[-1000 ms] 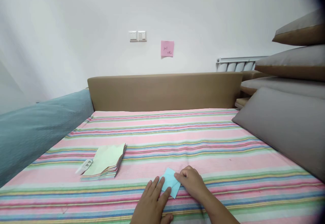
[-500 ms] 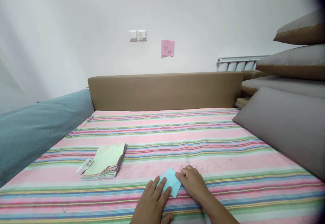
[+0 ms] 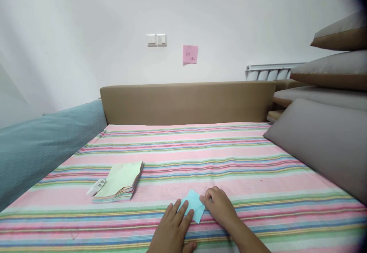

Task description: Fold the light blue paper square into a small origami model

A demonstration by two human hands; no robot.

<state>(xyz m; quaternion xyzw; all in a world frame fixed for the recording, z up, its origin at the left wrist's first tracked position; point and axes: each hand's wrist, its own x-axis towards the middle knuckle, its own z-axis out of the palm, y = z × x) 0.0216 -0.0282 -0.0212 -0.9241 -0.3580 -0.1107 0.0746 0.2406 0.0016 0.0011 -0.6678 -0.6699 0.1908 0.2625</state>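
- While the left hand lies open, palm down with its fingers spread, some of its fingertips rest on the light-blue folded paper, which lies on the striped cloth.
- At the right edge of the folded paper, the right hand is closed, its fingers curled and its thumb touching that edge; whether it pinches the sheet or only presses it, I cannot tell.
- A diagonal crease or flap edge shows on the folded paper.
- Left of the folded paper and farther back sits the stack of colored paper, pale green on top, with the white plastic tool against its left side.
- Beyond the folded paper stands the brown padded backrest; above that, the pink sticky note and two light switches are on the wall.
- Well to the right of the folded paper are gray cushions, and well to its left is the blue-covered armrest.
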